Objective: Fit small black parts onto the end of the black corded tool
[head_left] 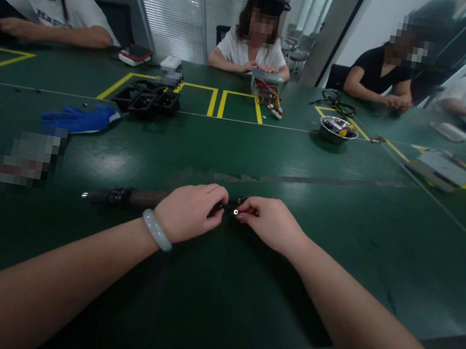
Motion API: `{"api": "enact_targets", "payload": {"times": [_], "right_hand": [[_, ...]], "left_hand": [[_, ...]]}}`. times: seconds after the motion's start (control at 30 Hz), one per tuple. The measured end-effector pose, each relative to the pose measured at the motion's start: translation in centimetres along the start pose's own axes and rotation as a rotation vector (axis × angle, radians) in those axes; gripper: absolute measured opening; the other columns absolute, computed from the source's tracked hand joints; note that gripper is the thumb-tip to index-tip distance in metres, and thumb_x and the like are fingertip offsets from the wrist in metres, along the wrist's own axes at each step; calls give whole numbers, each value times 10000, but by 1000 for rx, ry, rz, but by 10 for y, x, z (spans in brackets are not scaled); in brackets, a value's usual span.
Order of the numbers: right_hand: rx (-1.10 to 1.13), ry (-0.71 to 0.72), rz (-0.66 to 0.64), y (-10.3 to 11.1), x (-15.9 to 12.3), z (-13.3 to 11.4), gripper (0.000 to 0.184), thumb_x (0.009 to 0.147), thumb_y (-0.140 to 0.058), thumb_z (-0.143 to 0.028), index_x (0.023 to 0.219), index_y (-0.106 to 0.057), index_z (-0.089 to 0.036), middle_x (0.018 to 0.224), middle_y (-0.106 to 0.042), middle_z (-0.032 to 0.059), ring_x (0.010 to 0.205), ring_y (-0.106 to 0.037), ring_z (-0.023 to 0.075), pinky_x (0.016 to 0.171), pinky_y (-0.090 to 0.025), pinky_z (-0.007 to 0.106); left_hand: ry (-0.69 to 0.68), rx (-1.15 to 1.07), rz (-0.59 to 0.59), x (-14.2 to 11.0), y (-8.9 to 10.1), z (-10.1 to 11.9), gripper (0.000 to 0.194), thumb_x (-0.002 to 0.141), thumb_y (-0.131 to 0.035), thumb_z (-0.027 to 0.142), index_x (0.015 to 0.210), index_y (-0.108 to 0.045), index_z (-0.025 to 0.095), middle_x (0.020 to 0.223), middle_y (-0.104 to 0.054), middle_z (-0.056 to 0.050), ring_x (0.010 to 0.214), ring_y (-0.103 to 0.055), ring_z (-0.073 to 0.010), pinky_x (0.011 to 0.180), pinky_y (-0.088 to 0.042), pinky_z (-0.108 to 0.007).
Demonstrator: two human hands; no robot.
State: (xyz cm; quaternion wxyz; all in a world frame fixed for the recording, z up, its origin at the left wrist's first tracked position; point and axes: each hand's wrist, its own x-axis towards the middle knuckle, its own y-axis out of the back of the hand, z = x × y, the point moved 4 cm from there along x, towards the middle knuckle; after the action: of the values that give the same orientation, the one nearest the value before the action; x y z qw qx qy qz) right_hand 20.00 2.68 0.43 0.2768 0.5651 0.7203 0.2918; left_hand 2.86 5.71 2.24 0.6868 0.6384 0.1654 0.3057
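Note:
A long dark cylindrical tool [145,199], which looks like an electric screwdriver, lies on the green table with its silver tip pointing left. Its rear end disappears under my left hand [193,209], whose fingers are closed round it. Just to the right, my right hand [272,220] pinches a small piece with a bright end [236,212] between thumb and forefinger; its kind is too small to make out. Something thin and dark bridges the gap between the hands. My fingers hide most of where the parts meet.
A blue glove [80,119] and black trays [147,98] lie at the left. Farther back are a metal bowl [337,130] of small parts, a box with coloured wires [269,87] and a laptop-like grey slab [441,169]. Several people sit along the far side.

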Motion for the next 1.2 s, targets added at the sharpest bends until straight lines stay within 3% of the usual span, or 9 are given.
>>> {"api": "enact_targets", "payload": {"times": [0.13,0.27,0.53,1.2], "right_hand": [[-27,8,24,0,-1,-3,114,849,-604,-278,933,-670,-237,862,-687,-6,753,-617,130,656,-428,248],[-74,35,72,0,-2,-7,100,862,-581,-292,906,-635,-221,829,-673,-5,722,-597,125,612,-392,241],[-79,37,39,-1,-1,-8,78,850,-600,-287,865,-635,-219,830,-669,-11,738,-593,126,629,-391,242],[-99,52,37,-4,-3,-7,127,858,-578,-307,935,-648,-234,884,-680,-7,778,-609,135,654,-426,250]], "left_hand": [[6,-8,-19,1,0,0,233,869,-503,333,1067,-528,212,1032,-625,-48,903,-603,-205,746,-476,-326],[-16,-18,-20,-1,1,3,309,820,-501,241,1126,-509,210,1050,-618,-55,945,-589,-218,805,-473,-346],[-5,-36,-13,0,-1,2,249,876,-438,248,1105,-524,202,1042,-624,-59,933,-585,-210,827,-464,-360],[-6,52,-21,3,-1,3,166,912,-454,315,995,-552,211,960,-634,-35,838,-603,-186,680,-447,-304]]}}
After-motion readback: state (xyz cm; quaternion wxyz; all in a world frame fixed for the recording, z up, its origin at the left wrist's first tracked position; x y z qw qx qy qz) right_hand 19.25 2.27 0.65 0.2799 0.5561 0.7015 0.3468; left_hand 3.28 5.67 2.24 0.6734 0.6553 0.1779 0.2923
